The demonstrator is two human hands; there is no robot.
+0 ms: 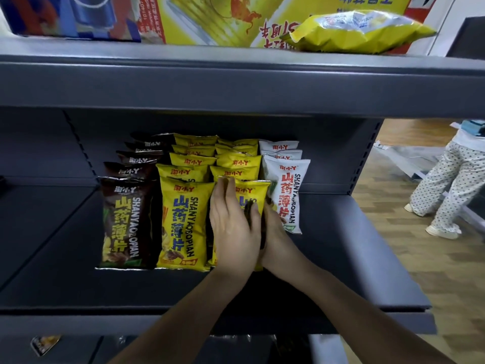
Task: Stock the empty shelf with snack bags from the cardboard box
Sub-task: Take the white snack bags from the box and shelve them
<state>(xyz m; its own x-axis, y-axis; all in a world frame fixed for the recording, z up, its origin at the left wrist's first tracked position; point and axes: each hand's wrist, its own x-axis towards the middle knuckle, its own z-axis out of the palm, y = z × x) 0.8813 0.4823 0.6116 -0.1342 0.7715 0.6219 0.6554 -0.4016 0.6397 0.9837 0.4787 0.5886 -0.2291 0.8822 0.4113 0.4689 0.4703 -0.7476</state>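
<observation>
Shelf deck (367, 258): bare dark surface lying open right of the white bags (286, 195) and left of the brown bags (126, 222); a bare strip running along the near edge. Bag rows standing packed side by side, touching, closing off the middle from near to far. Upper shelf (236, 85) overhanging, limiting headroom above the rows. Left hand (233, 229) and right hand (275, 237) occupying the front of the second yellow row (252, 190).

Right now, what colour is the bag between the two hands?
Yellow, with blue and red print; the bag shows best in the head view.
</observation>
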